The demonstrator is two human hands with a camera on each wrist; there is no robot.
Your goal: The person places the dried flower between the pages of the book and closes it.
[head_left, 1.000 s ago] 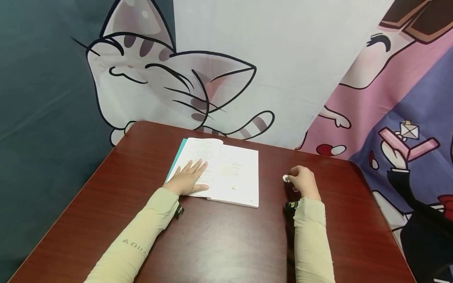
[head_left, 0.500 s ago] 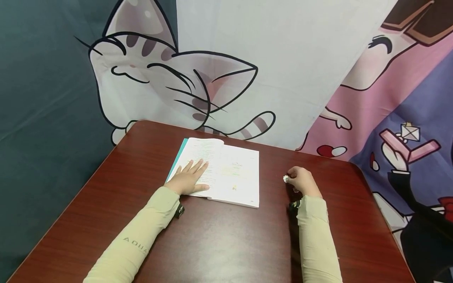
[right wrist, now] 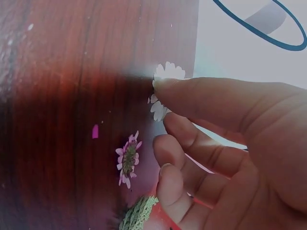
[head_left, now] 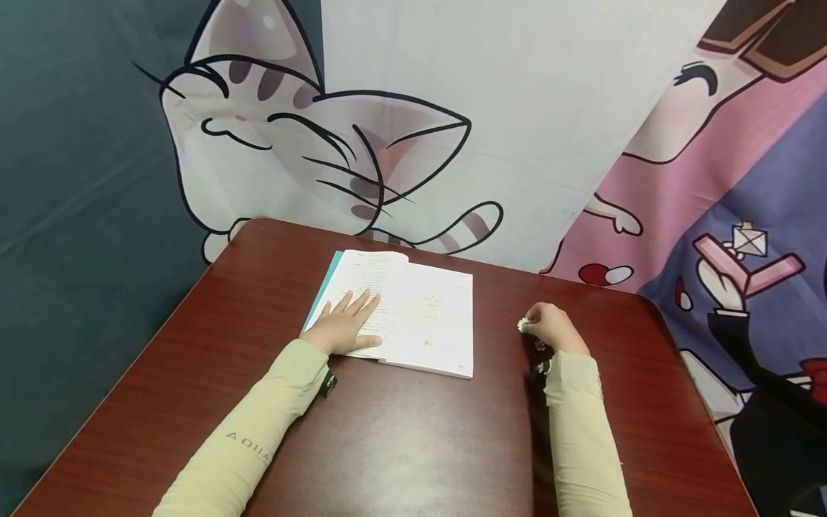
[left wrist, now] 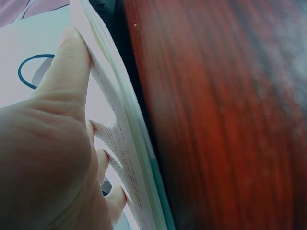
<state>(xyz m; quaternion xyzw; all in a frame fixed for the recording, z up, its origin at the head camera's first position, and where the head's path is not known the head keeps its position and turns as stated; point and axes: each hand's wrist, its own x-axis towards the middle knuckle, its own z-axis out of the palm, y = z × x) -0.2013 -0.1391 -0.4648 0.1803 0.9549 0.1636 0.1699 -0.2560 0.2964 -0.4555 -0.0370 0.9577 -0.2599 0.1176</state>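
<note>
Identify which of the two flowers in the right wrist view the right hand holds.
The white flower: the right hand pinches it, the thumb covering part of its petals. The pink flower lies loose on the table.

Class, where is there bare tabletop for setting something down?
Bare: the table between the sleeves, in front of the open book; also left of the book, out to the table's edge. Crowded: around the right grip, with white flower, pink flower and green sprig.

Glossy red-brown wood-grain worktop [head_left: 245,287], far corners rounded; pale glare [head_left: 420,459] at 6 o'clock. Dark teal cloth backdrop [head_left: 77,143] at 10; grey-striped cartoon cat print [head_left: 271,172] at 11; white cloth panel [head_left: 510,86] at 12; pink-and-violet cartoon cloth [head_left: 685,201] at 2.
</note>
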